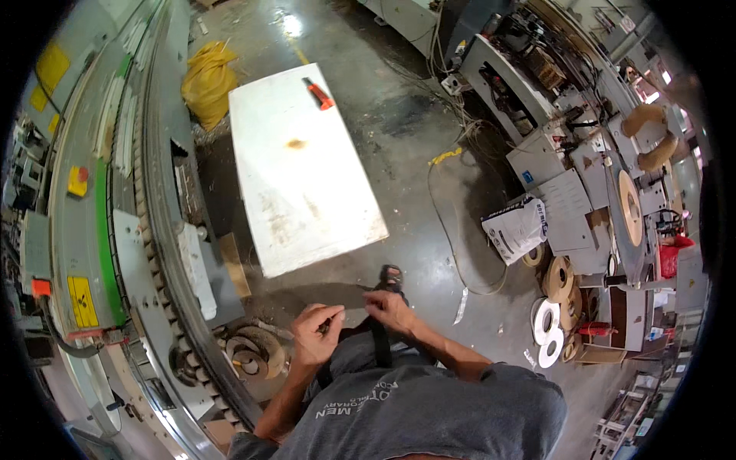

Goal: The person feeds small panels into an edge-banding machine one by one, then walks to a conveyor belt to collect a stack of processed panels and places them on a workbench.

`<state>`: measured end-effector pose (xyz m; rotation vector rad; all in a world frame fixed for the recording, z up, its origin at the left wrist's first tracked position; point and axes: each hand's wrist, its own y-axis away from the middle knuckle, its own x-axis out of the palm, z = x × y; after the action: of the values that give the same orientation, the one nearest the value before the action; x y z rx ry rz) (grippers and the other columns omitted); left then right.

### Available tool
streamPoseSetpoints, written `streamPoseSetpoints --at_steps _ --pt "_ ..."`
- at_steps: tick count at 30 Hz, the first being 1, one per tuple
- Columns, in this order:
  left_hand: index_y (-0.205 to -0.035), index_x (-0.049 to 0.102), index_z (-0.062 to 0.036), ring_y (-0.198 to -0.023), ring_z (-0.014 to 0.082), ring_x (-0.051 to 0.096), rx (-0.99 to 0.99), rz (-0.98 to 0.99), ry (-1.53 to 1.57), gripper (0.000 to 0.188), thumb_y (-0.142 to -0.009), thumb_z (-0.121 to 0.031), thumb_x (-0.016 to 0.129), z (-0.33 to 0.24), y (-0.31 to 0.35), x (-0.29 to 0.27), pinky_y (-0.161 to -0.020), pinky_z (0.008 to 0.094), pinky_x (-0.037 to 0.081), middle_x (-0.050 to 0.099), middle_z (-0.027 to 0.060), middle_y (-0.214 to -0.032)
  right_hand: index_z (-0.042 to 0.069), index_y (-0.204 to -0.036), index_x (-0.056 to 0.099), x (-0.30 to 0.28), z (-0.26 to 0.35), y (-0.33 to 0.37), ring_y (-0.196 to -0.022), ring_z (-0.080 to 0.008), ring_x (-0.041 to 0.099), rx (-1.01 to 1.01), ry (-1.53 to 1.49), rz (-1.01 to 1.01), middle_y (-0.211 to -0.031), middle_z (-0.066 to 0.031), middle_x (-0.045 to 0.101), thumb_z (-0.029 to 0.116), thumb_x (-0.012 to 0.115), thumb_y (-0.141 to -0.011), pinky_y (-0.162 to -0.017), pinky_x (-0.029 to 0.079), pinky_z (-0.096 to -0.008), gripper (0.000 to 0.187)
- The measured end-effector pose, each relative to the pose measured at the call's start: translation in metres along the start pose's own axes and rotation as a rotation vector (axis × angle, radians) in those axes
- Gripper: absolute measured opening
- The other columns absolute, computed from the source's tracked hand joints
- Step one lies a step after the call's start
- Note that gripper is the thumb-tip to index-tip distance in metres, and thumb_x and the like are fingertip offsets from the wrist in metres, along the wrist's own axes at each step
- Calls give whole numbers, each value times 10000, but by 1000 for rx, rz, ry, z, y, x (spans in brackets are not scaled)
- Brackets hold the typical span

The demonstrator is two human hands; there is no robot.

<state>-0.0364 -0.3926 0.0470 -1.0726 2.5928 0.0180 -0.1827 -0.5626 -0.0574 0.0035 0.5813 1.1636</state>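
Observation:
My left hand (316, 333) is raised in front of my body, its thumb and fingers drawn together in a pinch. Close by to the right, my right hand (389, 310) is also curled, fingertips pressed together and turned toward the left one. Anything between the fingers is too small to make out. Ahead of both hands stands a white-topped table (299, 184) with brownish stains. Near its far right corner lies an orange-and-black utility knife (318, 93), apart from my hands.
A long machine with a roller track (146, 199) runs along my left. Beyond the table sits a yellow sack (210, 83). To the right are a white printed bag (515, 230), edging rolls (546, 320), machinery (563, 207) and a loose cable (452, 253) on the floor.

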Motion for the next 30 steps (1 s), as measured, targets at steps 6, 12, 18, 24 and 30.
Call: streamPoseSetpoints --at_steps 6,12,18,24,30 --pt "-1024 733 21 -761 175 666 -61 246 105 177 -891 -93 706 -1 -62 148 -653 313 528 715 137 -889 -13 -1096 590 -98 -56 -10 -864 -460 620 -191 134 121 -974 -275 637 125 633 -883 -734 502 -483 257" --pt "-1074 725 -6 -698 140 626 34 338 95 204 -938 -148 672 -55 -174 272 -612 298 499 718 111 -912 -13 -1143 617 -244 -141 -63 -946 -454 632 -236 370 72 -1076 -254 658 167 640 -870 -806 517 -475 328" --pt "-1096 734 -40 -625 132 579 -17 383 94 211 -943 -174 679 -62 -257 337 -563 297 459 702 97 -866 15 -1200 619 -368 -128 -173 -843 -342 699 -210 231 -49 -1037 -190 694 189 668 -863 -754 553 -420 383" --pt "-1115 731 -66 -671 189 637 -44 420 78 252 -939 -239 681 3 -362 380 -612 344 492 702 104 -884 5 -1219 617 -427 -174 -308 -832 -335 687 -200 308 118 -922 -195 701 235 641 -883 -743 533 -411 408" --pt "-1061 728 -41 -770 227 683 112 371 -55 225 -909 -200 681 -15 -577 387 -685 361 529 725 126 -915 -5 -1059 692 -503 -405 -338 -790 -180 685 725 -283 -118 -899 -133 718 184 670 -868 -704 546 -379 270"
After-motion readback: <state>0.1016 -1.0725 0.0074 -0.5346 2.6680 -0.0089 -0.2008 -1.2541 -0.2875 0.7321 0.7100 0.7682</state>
